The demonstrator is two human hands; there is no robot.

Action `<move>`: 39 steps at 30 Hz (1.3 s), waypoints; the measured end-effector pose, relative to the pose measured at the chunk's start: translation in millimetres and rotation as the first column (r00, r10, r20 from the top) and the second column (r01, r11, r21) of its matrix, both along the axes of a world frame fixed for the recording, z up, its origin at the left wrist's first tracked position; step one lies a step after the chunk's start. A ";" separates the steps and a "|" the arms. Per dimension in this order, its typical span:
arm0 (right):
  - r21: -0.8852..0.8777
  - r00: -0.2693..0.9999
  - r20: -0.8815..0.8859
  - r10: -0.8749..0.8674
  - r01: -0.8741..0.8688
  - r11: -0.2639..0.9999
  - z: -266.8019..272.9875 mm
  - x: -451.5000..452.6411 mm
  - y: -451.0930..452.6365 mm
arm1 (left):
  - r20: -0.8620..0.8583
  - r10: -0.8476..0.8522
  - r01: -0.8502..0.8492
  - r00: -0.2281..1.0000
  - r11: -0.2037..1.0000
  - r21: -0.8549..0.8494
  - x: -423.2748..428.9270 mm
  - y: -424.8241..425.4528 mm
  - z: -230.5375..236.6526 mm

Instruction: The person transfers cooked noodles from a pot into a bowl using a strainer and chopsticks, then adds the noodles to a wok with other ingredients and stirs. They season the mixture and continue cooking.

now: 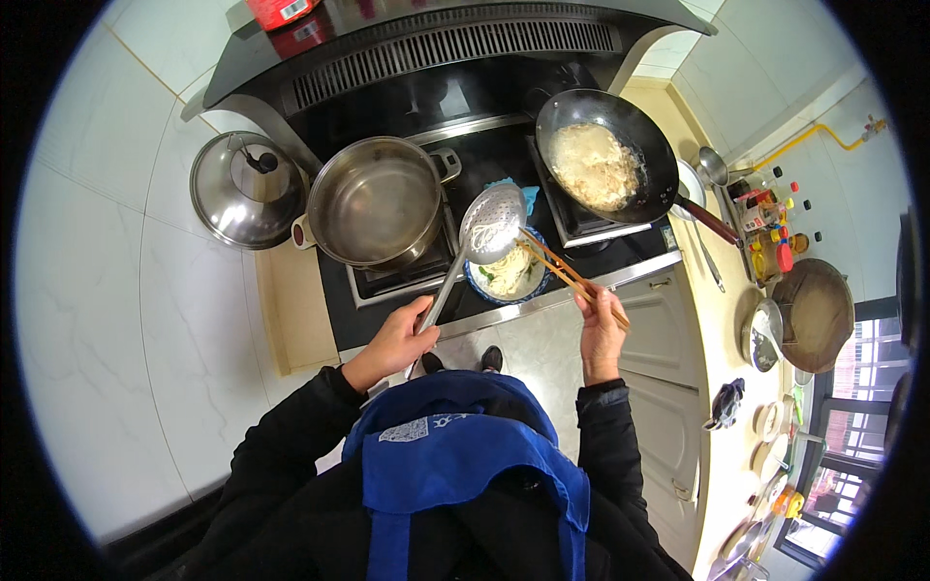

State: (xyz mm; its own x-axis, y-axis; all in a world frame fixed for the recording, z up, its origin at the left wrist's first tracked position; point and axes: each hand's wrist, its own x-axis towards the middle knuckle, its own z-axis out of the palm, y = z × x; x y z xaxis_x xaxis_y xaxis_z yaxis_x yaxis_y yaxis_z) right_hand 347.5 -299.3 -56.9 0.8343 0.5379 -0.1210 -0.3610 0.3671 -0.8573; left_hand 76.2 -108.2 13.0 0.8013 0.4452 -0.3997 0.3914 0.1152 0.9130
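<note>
My left hand [398,336] is closed around the handle of a perforated metal skimmer [496,218], whose bowl holds some noodles. In my right hand [602,330] is a pair of wooden chopsticks [564,273], their tips at the skimmer's right edge. Below the skimmer stands a blue-rimmed bowl [500,296] with pale noodles and green leaves in it; the skimmer partly hides it. To the left, a large steel pot [378,200] of liquid sits on a burner. A black wok [657,174] with pale, bubbling food is on the right burner.
A domed metal lid [232,200] leans at the left wall. A ladle [713,165], bottles [771,250] and a large round pan [814,316] line the right counter, with bowls [770,457] farther along. The range hood [450,54] juts out above the stove. A blue cloth [531,198] lies behind the skimmer.
</note>
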 end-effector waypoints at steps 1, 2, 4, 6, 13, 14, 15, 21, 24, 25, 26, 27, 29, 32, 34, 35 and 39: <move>-0.018 0.999 -0.042 0.000 -0.001 1.000 -7.8 2.8 4.6 | -0.008 0.000 0.000 1.000 0.999 0.034 3.5 -2.3 -1.2; 0.008 0.997 -0.073 0.020 -0.020 1.000 -15.2 3.5 9.4 | -0.017 0.002 -0.001 1.000 0.998 0.067 6.3 -5.7 -1.9; 0.084 0.991 -0.120 0.066 -0.056 0.995 -28.8 2.6 17.5 | -0.032 0.008 -0.004 0.999 0.990 0.141 11.5 -11.7 -2.5; 0.124 0.981 -0.161 0.104 -0.085 0.989 -41.7 2.2 22.2 | -0.037 0.013 -0.005 0.999 0.976 0.218 18.2 -17.7 -3.1; -0.077 0.966 -0.247 -0.082 0.065 0.995 -69.4 14.9 -4.8 | -0.108 0.005 0.036 0.994 0.925 0.378 26.0 -26.6 2.5; -0.108 0.965 -0.240 -0.101 0.076 0.991 -68.9 16.5 -9.4 | -0.118 0.001 0.046 0.993 0.920 0.390 25.6 -27.1 3.2; -0.060 0.975 -0.209 -0.073 0.061 0.996 -67.9 17.7 -11.4 | -0.128 -0.002 0.055 0.992 0.909 0.414 25.5 -28.0 3.8; 0.023 0.966 -0.260 0.000 0.006 1.000 -59.6 9.3 2.3 | -0.133 -0.019 0.073 0.991 0.908 0.413 30.6 -39.5 9.2; 0.038 0.959 -0.282 0.021 -0.011 0.999 -59.4 3.9 3.3 | -0.124 -0.033 0.085 0.992 0.891 0.445 31.4 -41.5 12.5; -0.006 0.961 -0.277 -0.024 0.023 1.000 -59.8 3.4 1.8 | -0.142 -0.023 0.085 0.990 0.889 0.449 31.0 -41.4 12.6; -0.030 0.962 -0.267 -0.053 0.047 0.998 -60.0 3.9 -0.8 | -0.134 -0.015 0.076 0.991 0.883 0.464 31.1 -40.5 12.3; -0.121 0.949 -0.287 -0.134 0.102 0.987 -60.4 4.9 -3.1 | -0.143 -0.001 0.069 0.990 0.878 0.474 31.0 -39.5 11.6; -0.037 0.964 -0.251 -0.088 0.081 0.996 -61.5 6.8 -4.8 | -0.155 -0.001 0.072 0.988 0.888 0.454 27.9 -38.7 12.0; 0.069 0.971 -0.236 -0.028 0.045 0.997 -65.1 7.4 -0.2 | -0.150 -0.009 0.077 0.989 0.886 0.457 28.0 -40.3 12.2; -0.028 0.963 -0.257 -0.083 0.078 0.997 -67.4 6.2 1.7 | -0.136 -0.015 0.077 0.991 0.882 0.466 28.1 -40.4 14.6; -0.013 0.964 -0.261 -0.054 0.053 0.999 -68.4 4.3 2.1 | -0.133 -0.015 0.076 0.991 0.881 0.467 26.9 -41.0 16.6; -0.133 0.959 -0.219 -0.180 0.153 0.979 -64.2 8.2 -11.2 | -0.108 0.020 0.033 0.994 0.881 0.471 10.1 -32.6 24.9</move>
